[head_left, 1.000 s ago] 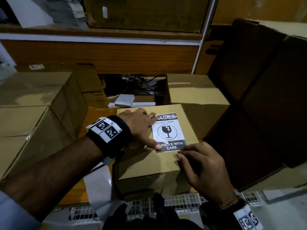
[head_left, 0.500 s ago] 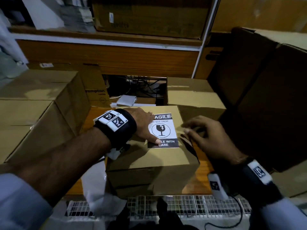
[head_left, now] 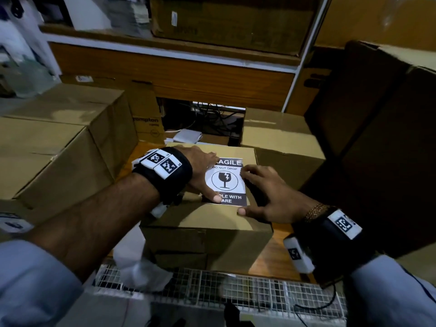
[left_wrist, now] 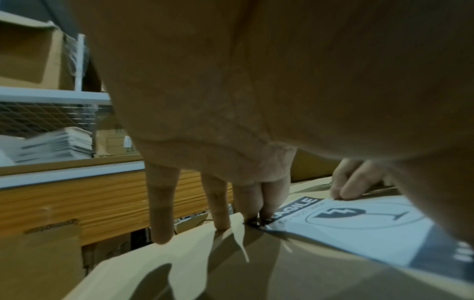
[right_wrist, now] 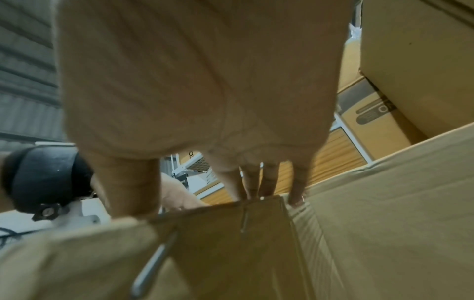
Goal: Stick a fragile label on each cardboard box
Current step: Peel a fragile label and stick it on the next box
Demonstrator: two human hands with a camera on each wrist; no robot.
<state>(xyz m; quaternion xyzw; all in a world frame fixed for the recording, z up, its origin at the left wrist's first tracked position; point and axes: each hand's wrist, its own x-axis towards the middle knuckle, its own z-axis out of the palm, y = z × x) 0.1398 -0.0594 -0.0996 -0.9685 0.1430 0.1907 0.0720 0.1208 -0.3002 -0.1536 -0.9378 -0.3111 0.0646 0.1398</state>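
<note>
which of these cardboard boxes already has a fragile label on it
The small centre box under both hands: its top carries the black-and-white fragile label. The other boxes' visible faces show none.

Left hand (left_wrist: 231, 101) fingertips (left_wrist: 266, 211) press the fragile label (left_wrist: 359, 229) flat onto the cardboard box (left_wrist: 231, 274).

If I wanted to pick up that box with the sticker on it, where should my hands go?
Probably one hand on each short side of the cardboard box, coming in from left and right. Its sides are flat and upright, while the fragile label covers the top.
</note>
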